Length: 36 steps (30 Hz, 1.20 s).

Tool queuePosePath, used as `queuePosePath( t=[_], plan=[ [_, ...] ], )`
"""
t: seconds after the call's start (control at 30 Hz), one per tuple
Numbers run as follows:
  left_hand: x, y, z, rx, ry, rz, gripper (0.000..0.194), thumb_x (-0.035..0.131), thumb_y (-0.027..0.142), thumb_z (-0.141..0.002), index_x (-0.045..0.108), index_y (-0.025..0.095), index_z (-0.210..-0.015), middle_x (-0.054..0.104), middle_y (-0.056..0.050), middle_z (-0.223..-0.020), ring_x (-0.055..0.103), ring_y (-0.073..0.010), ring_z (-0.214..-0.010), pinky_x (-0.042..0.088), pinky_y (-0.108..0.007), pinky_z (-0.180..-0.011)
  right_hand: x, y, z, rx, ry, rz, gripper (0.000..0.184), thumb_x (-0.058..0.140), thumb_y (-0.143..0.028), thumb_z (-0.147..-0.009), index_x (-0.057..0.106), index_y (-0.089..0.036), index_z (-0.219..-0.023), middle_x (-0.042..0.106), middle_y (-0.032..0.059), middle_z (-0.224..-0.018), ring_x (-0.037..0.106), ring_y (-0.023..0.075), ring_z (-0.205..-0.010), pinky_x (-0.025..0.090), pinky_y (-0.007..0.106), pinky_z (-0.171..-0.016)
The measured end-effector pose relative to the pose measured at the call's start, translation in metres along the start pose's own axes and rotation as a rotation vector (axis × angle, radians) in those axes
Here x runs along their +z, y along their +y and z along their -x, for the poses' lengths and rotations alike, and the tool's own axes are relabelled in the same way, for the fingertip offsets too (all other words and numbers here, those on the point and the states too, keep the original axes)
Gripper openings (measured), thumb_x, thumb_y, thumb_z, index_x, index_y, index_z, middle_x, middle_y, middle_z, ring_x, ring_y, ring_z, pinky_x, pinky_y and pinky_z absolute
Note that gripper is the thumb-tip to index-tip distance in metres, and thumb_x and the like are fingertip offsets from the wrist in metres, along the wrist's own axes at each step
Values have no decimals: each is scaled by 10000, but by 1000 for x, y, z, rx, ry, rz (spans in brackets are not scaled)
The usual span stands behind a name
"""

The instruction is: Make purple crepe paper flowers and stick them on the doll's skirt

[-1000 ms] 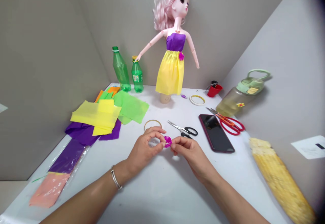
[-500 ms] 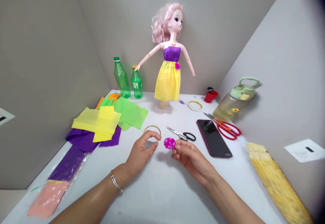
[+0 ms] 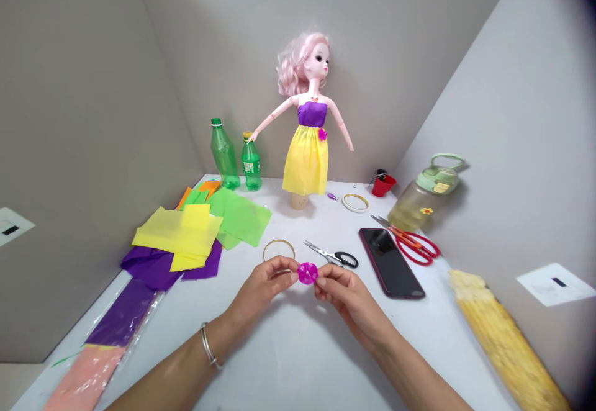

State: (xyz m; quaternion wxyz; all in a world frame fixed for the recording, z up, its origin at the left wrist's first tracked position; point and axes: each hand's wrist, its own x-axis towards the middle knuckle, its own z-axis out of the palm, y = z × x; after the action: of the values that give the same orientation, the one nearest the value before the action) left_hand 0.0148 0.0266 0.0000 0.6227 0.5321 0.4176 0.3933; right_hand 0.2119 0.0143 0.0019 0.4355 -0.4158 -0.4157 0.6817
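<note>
A small magenta crepe-paper flower [image 3: 308,272] is held up between my two hands. My left hand [image 3: 267,285] pinches its left edge with the fingertips, and my right hand [image 3: 344,298] pinches its right edge. Just behind my left hand, a thin gold ring [image 3: 279,241] lies on the white table [image 3: 298,361]. Small black-handled scissors [image 3: 333,256] lie just beyond the flower. A metal bangle [image 3: 207,345] circles my left wrist.
A doll [image 3: 305,144] in a purple and yellow paper dress stands at the back, beside green bottles [image 3: 224,154]. Stacked crepe paper [image 3: 177,231] covers the left. A phone [image 3: 391,263], red-handled scissors [image 3: 414,245], a tape roll [image 3: 355,202] and a jug [image 3: 419,197] sit right.
My left hand has moved back to the flower and now pinches it with my right hand. The view has tilted, so the doll and table sit lower in the picture.
</note>
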Motion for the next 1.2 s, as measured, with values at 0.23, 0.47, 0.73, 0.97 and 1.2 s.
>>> queuePosePath(
  t=[0.23, 0.47, 0.73, 0.97, 1.2],
  plan=[
    [0, -3, -2, 12, -24, -2, 174, 670, 323, -820, 658, 172, -905, 678, -62, -982, 615, -202, -948, 446, -328, -896, 3, -1, 0, -53, -3, 117, 195, 736, -344, -757, 666, -161, -754, 576, -10, -667, 471, 134, -655, 357, 272, -667],
    [-6, -3, 1, 670, 266, -567, 71, 624, 173, -863, 670, 220, -889, 647, -62, -1010, 567, -227, -1122, 443, -403, -981, -3, 1, -4, -111, 92, 281, 237, 666, -405, -807, 659, -173, -853, 603, 1, -735, 499, 144, -662, 375, 285, -678],
    [-6, 13, 16, 1230, 477, -1073, 239, 605, 46, -854, 696, 256, -921, 677, -18, -893, 576, -195, -1051, 410, -419, -1004, -6, -11, 4, -283, 214, 462, 178, 658, -353, -824, 628, -198, -740, 576, -7, -726, 514, 159, -713, 386, 285, -688],
    [0, 11, 16, 1260, 503, -1097, 210, 641, 84, -853, 715, 276, -895, 686, -8, -860, 590, -181, -1022, 415, -395, -1009, 2, -23, 23, -531, 127, 741, 146, 609, -287, -906, 658, -223, -783, 607, 5, -790, 561, 167, -764, 419, 289, -732],
    [0, 6, 14, 1263, 517, -1105, 212, 679, 106, -835, 714, 304, -900, 680, 3, -859, 593, -175, -1016, 415, -394, -1014, 3, -22, 20, -514, 124, 788, 139, 603, -234, -907, 641, -212, -775, 613, 3, -759, 589, 162, -738, 465, 280, -709]
  ],
)
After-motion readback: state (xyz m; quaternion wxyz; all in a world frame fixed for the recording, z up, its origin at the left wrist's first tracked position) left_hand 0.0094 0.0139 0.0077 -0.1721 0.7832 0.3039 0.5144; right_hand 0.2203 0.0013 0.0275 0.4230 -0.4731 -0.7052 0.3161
